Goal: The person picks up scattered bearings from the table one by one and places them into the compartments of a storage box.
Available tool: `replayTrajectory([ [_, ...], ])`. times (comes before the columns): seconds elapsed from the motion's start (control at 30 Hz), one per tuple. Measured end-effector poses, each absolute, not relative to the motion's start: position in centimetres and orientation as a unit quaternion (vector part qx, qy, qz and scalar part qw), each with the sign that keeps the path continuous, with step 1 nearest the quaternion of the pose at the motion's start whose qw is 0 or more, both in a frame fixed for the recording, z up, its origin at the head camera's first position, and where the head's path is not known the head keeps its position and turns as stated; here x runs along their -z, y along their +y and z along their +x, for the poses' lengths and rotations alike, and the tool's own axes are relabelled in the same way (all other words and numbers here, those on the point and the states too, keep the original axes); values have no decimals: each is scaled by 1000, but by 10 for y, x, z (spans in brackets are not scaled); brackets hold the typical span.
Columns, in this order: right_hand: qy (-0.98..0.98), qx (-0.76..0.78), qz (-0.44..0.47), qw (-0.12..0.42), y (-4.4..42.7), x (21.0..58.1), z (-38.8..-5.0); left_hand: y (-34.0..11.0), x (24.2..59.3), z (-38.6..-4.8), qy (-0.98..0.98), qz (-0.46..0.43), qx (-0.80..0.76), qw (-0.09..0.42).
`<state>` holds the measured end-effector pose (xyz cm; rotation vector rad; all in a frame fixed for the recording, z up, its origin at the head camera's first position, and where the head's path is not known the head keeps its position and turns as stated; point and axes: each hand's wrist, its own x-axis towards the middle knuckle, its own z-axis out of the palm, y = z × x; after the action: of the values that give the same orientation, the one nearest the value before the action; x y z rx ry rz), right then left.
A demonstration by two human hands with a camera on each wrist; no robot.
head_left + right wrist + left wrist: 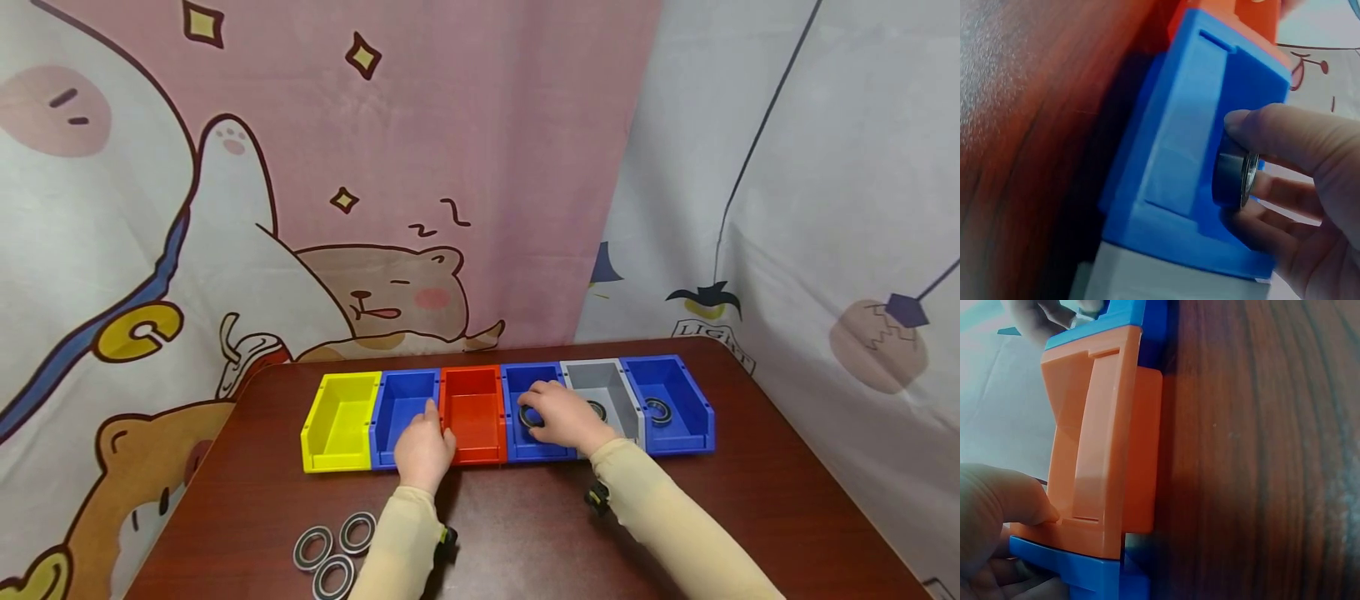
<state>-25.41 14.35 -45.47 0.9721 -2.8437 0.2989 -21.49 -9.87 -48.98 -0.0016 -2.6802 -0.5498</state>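
My right hand (567, 415) pinches a ring-shaped ball bearing (1229, 178) between thumb and fingers, inside the blue bin right of the red one. In the right wrist view the bearing stands on edge, its dark outer face toward the bin's front. My left hand (425, 450) grips the walls where the red bin (472, 450) meets the left blue bin (405, 383). The left wrist view shows its thumb inside the red bin, which looks orange there, and the other fingers on the blue side.
The bins form one row, with a yellow bin (321, 417) at the left end. One bearing (597, 410) lies in the grey bin (592, 373), another bearing (658, 411) in the far-right blue bin (697, 417). Three bearings (333, 577) lie on the table (525, 533), beside my left forearm.
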Motion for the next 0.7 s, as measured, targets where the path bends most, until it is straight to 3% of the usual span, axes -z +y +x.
replayTrajectory([
  [0.7, -956, -9, 286, 59, 121, 477, -271, -99, 490, -216, -962, -2, 199, 189],
])
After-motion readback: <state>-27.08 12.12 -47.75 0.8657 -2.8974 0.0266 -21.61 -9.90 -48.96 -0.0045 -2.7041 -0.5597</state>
